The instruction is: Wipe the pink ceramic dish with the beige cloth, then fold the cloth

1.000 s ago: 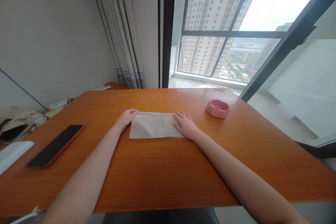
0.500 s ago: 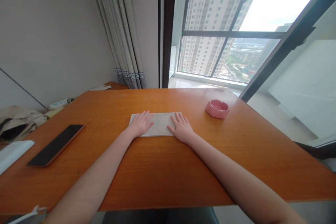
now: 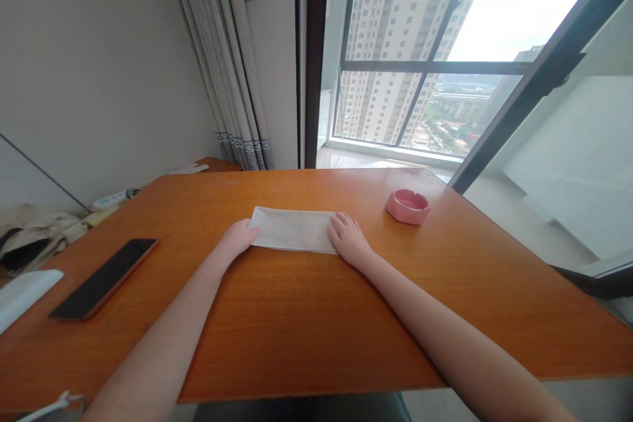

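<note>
A folded pale cloth [image 3: 294,231] lies as a long strip across the middle of the wooden table [image 3: 297,316]. Its left end is pinched by my left hand [image 3: 238,237], thumb on top and the other fingers mostly hidden beneath or behind the edge. That end looks slightly raised. My right hand [image 3: 350,237] rests palm down on the cloth's right end, fingers stretched out over it.
To the right stands a pink ashtray [image 3: 408,206]. On the left lie a black phone-like slab [image 3: 106,279] and a white object [image 3: 30,293]. A power strip [image 3: 109,200] and a cloth bag [image 3: 42,234] are at the far left edge.
My left hand has gone from lying flat on the cloth to gripping its left edge, shifting left. My right hand has moved slightly right, staying on the cloth.
</note>
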### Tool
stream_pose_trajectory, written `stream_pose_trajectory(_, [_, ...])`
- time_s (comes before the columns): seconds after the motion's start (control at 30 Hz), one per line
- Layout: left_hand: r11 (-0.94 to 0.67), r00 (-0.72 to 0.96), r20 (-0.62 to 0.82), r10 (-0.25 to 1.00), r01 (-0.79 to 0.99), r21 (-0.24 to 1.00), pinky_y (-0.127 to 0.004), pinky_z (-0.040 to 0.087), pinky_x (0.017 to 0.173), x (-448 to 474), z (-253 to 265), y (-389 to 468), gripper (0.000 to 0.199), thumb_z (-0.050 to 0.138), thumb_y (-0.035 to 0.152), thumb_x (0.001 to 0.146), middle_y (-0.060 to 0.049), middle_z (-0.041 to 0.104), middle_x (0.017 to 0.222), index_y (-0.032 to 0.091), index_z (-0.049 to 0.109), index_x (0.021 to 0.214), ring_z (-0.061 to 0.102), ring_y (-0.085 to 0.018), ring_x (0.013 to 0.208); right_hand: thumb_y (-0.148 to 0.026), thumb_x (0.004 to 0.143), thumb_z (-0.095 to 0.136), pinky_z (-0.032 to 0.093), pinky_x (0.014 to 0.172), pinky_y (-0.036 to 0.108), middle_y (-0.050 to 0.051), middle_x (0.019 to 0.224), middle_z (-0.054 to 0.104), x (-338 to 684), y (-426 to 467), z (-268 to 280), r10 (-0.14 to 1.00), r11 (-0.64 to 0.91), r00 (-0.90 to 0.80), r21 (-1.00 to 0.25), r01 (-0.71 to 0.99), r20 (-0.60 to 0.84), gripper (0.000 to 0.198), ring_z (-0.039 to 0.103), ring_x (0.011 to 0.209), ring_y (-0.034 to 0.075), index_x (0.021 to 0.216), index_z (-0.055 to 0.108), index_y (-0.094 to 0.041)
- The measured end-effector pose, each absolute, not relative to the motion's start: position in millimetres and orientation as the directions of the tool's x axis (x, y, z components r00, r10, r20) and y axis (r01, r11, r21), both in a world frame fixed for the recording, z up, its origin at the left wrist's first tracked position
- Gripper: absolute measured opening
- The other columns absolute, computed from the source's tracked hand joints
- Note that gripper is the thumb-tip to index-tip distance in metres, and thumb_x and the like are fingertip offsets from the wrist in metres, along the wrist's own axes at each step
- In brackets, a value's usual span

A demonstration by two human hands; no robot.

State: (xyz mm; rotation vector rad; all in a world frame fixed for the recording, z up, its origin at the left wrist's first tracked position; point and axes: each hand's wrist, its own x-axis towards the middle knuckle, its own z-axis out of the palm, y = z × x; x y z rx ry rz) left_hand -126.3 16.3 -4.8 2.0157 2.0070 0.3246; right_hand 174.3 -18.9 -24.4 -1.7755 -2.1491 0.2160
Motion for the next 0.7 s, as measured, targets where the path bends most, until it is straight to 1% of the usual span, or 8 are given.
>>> stream_pose_trajectory(0.07, [0.058,-0.104,0.093,0.99,0.911,0.408,-0.029,0.043,0.068,-139.9,0.4,19.7,0.021,0.047,0.034,0.078,-0.009,0.065,0.087,0.016,0.055,0.084,0.06,-0.023,0.081,-0.024,0.089,0.038,0.032,0.105,0.035,0.011,0.128,0.053,174.9,-18.6,-22.3,0.935,0.343,-0.274,-0.375,0.861,0.226,0.034,0.046,0.121,0.021,0.116,0.059,-0.016])
stream_pose_trajectory(0.13, [0.055,-0.213,0.271,0.939,0.869,0.491,-0.029,0.043,0.069,-146.4,8.2,18.9,0.018,0.05,0.033,0.077,-0.006,0.063,0.085,0.017,0.054,0.084,0.059,-0.022,0.079,-0.019,0.085,0.045,0.037,0.101,0.031,0.008,0.118,0.058,171.2,-18.8,-23.0,0.886,0.457,-0.369,-0.4,0.794,0.281,0.028,0.052,0.111,0.019,0.107,0.064,-0.019])
stream_pose_trajectory(0.23, [-0.159,-0.241,0.523,0.817,0.779,0.606,-0.029,0.044,0.076,-126.4,17.5,7.7,0.016,0.051,0.03,0.078,-0.004,0.061,0.089,0.018,0.053,0.088,0.058,-0.019,0.083,-0.021,0.082,0.053,0.038,0.1,0.036,0.009,0.118,0.057,161.9,-19.3,-28.5,0.864,0.499,-0.39,-0.428,0.753,0.32,0.025,0.053,0.11,0.021,0.105,0.065,-0.021])
stream_pose_trajectory(0.3, [-0.353,-0.091,0.597,0.797,0.732,0.583,-0.029,0.044,0.08,-95.6,17.1,-4.0,0.013,0.05,0.027,0.08,-0.003,0.061,0.09,0.018,0.054,0.089,0.057,-0.018,0.086,-0.024,0.082,0.055,0.037,0.101,0.04,0.01,0.123,0.053,158.1,-18.9,-32.7,0.865,0.497,-0.384,-0.445,0.745,0.323,0.025,0.051,0.114,0.023,0.105,0.065,-0.022])
stream_pose_trajectory(0.4, [-0.574,0.322,0.501,0.803,0.641,0.509,-0.03,0.045,0.082,-46.4,5.2,-19.0,0.01,0.051,0.019,0.078,-0.003,0.059,0.09,0.019,0.056,0.087,0.056,-0.017,0.087,-0.026,0.082,0.057,0.037,0.101,0.042,0.011,0.124,0.052,159.2,-17.4,-35.2,0.861,0.506,-0.392,-0.468,0.724,0.324,0.025,0.05,0.115,0.024,0.106,0.065,-0.022])
stream_pose_trajectory(0.47, [-0.62,0.451,0.428,0.783,0.622,0.479,-0.03,0.045,0.082,-23.9,-5.7,-24.2,0.013,0.05,0.015,0.076,-0.004,0.058,0.091,0.019,0.056,0.087,0.055,-0.018,0.088,-0.027,0.081,0.058,0.038,0.1,0.041,0.01,0.12,0.055,161.7,-16.6,-34.3,0.848,0.528,-0.414,-0.478,0.702,0.33,0.023,0.051,0.113,0.023,0.103,0.065,-0.022])
stream_pose_trajectory(0.6, [-0.603,0.5,0.338,0.797,0.678,0.421,-0.031,0.045,0.079,-8.7,-16.5,-28.7,0.014,0.049,0.012,0.075,-0.005,0.058,0.09,0.018,0.057,0.085,0.055,-0.018,0.084,-0.025,0.08,0.058,0.039,0.098,0.04,0.009,0.119,0.056,162.8,-15.3,-32.9,0.825,0.565,-0.435,-0.497,0.659,0.361,0.017,0.052,0.111,0.023,0.095,0.065,-0.021])
stream_pose_trajectory(0.7, [-0.607,0.516,0.319,0.795,0.681,0.41,-0.03,0.046,0.076,-10.2,-10.5,-33.4,0.012,0.05,0.021,0.079,-0.005,0.06,0.089,0.018,0.058,0.088,0.056,-0.018,0.081,-0.016,0.076,0.055,0.04,0.097,0.039,0.009,0.112,0.058,163.3,-12.5,-35.4,0.837,0.544,-0.367,-0.552,0.631,0.406,0.019,0.053,0.108,0.021,0.093,0.061,-0.02])
